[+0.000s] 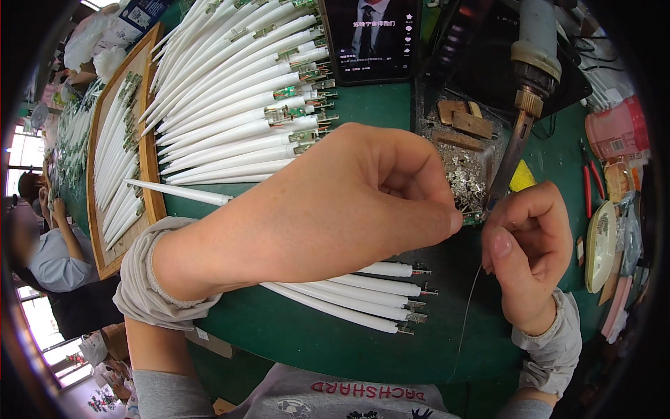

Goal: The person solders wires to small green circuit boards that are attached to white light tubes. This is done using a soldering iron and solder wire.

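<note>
My left hand (391, 188) reaches across the middle with thumb and forefinger pinched at a small green circuit board (473, 218), mostly hidden behind the fingertips. A white tapered tube (178, 190) runs behind my left wrist; whether it joins that board is hidden. Right of the board, my right hand (527, 255) is closed on a thin solder wire (466, 314), which hangs down toward my lap. Between the hands, the tip of a soldering iron (513, 143) comes down close to the board. Below my left hand lie several white tubes with metal-ended circuit parts (349, 299).
Rows of white tubes (237, 84) fill the far left, beside a wooden-framed tray (150, 167). A phone (373, 42) stands at the back. Solder scraps (466, 178), a yellow sponge (522, 177), red-handled pliers (587, 185) and a pale dish (600, 248) lie rightward. Another person (59, 244) sits far left.
</note>
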The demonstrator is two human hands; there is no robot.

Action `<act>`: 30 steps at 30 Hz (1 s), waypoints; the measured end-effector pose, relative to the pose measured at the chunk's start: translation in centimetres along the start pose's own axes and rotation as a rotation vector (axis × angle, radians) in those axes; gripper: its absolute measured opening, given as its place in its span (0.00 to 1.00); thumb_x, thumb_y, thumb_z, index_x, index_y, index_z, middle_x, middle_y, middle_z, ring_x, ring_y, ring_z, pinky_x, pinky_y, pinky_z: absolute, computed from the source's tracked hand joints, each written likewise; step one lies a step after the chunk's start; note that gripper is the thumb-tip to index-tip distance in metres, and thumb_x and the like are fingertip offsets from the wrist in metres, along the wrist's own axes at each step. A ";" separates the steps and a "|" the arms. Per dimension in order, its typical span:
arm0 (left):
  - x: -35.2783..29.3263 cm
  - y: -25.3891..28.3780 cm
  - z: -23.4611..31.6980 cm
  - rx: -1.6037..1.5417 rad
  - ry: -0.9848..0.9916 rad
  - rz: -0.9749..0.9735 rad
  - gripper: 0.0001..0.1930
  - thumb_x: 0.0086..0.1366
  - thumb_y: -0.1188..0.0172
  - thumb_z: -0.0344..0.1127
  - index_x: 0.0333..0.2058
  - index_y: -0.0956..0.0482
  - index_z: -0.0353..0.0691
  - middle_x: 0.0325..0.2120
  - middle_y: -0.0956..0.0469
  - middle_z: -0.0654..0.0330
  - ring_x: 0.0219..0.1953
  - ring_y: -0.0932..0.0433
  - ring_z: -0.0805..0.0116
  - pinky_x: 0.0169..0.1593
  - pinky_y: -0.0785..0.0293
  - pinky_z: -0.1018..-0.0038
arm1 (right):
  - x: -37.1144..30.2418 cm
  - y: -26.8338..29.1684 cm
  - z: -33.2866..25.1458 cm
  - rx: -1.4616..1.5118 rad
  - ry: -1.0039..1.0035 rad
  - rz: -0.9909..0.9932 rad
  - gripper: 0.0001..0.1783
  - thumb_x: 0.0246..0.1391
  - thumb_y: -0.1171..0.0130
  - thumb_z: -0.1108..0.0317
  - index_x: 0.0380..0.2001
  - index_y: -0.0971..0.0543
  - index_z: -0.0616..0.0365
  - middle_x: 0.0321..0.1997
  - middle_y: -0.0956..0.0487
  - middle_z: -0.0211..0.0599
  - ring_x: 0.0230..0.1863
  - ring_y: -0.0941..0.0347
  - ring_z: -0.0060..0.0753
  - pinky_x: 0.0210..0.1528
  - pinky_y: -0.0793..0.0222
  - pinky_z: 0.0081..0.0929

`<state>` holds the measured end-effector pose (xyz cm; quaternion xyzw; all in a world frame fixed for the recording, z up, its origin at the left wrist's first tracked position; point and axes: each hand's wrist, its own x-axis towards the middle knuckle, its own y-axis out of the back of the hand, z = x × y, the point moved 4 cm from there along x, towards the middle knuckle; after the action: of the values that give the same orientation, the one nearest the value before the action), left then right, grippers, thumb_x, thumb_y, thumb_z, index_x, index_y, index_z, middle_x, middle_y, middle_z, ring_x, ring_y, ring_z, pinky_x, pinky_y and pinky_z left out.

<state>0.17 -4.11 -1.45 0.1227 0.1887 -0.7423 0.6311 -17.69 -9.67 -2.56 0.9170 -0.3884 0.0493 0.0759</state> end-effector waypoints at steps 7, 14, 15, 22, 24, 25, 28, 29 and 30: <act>0.0 -0.4 -0.3 0.031 -0.025 -0.013 0.03 0.59 0.39 0.24 0.31 0.24 0.33 0.26 0.24 0.66 0.28 0.29 0.84 0.29 0.35 0.86 | 0.4 -0.2 -0.8 -0.270 0.274 0.042 0.11 0.45 0.39 0.82 0.33 0.28 0.64 0.29 0.29 0.34 0.23 0.36 0.17 0.26 0.40 0.14; -0.7 -1.2 0.0 0.483 -0.309 0.127 0.04 0.54 0.37 0.25 0.28 0.24 0.35 0.23 0.26 0.65 0.26 0.27 0.77 0.28 0.34 0.80 | 0.3 -1.3 -2.0 -0.558 0.461 -0.008 0.15 0.37 0.33 0.81 0.33 0.23 0.63 0.28 0.27 0.37 0.25 0.31 0.31 0.26 0.35 0.23; -0.7 -1.2 0.0 0.575 -0.447 0.146 0.05 0.53 0.37 0.25 0.28 0.24 0.35 0.23 0.26 0.62 0.26 0.27 0.72 0.27 0.33 0.77 | 0.3 -1.3 -2.0 -0.562 0.461 -0.006 0.15 0.37 0.33 0.81 0.33 0.23 0.63 0.28 0.27 0.37 0.25 0.31 0.31 0.26 0.35 0.23; -1.3 -1.6 0.3 0.693 -0.601 0.143 0.05 0.51 0.38 0.24 0.28 0.24 0.35 0.24 0.26 0.58 0.27 0.26 0.63 0.28 0.30 0.70 | 0.2 -1.5 -2.0 -0.635 0.497 -0.066 0.16 0.32 0.35 0.81 0.30 0.22 0.62 0.27 0.29 0.38 0.25 0.32 0.35 0.26 0.36 0.26; -1.1 -1.4 0.3 0.672 -0.551 0.105 0.06 0.51 0.38 0.24 0.29 0.24 0.35 0.25 0.26 0.58 0.27 0.26 0.64 0.28 0.30 0.71 | 0.2 -1.4 -1.7 -0.651 0.506 -0.068 0.16 0.30 0.35 0.80 0.30 0.22 0.61 0.27 0.29 0.38 0.25 0.32 0.35 0.25 0.36 0.27; -0.9 -1.3 0.3 0.652 -0.500 0.069 0.06 0.51 0.38 0.25 0.30 0.24 0.35 0.25 0.26 0.57 0.27 0.26 0.65 0.29 0.30 0.73 | 0.1 -1.4 -1.5 -0.707 0.567 -0.069 0.17 0.27 0.36 0.79 0.29 0.22 0.61 0.27 0.29 0.37 0.25 0.32 0.35 0.24 0.36 0.27; -0.7 -1.1 0.2 0.608 -0.332 0.037 0.07 0.54 0.37 0.26 0.32 0.24 0.34 0.26 0.26 0.60 0.29 0.27 0.73 0.30 0.30 0.78 | -0.2 -1.7 -1.7 -0.785 0.676 -0.081 0.19 0.24 0.37 0.77 0.29 0.22 0.62 0.28 0.29 0.37 0.24 0.32 0.35 0.22 0.37 0.27; -0.8 -1.0 0.6 0.609 -0.331 0.039 0.07 0.54 0.37 0.26 0.32 0.24 0.34 0.26 0.26 0.60 0.29 0.27 0.73 0.30 0.30 0.78 | -0.4 -1.8 -1.8 -0.807 0.723 -0.093 0.19 0.22 0.38 0.76 0.28 0.23 0.62 0.28 0.28 0.37 0.24 0.32 0.35 0.21 0.37 0.27; -0.7 -0.9 0.5 0.480 -0.193 0.002 0.07 0.56 0.38 0.27 0.33 0.24 0.34 0.26 0.25 0.62 0.29 0.28 0.77 0.31 0.31 0.81 | -0.3 -1.8 -1.8 -0.805 0.724 -0.093 0.19 0.22 0.38 0.76 0.28 0.23 0.62 0.28 0.28 0.37 0.24 0.32 0.35 0.21 0.37 0.27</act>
<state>-0.58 -3.56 -0.60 0.1978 -0.0541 -0.7735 0.5997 -16.65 -7.87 -1.06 0.7560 -0.2844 0.2061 0.5523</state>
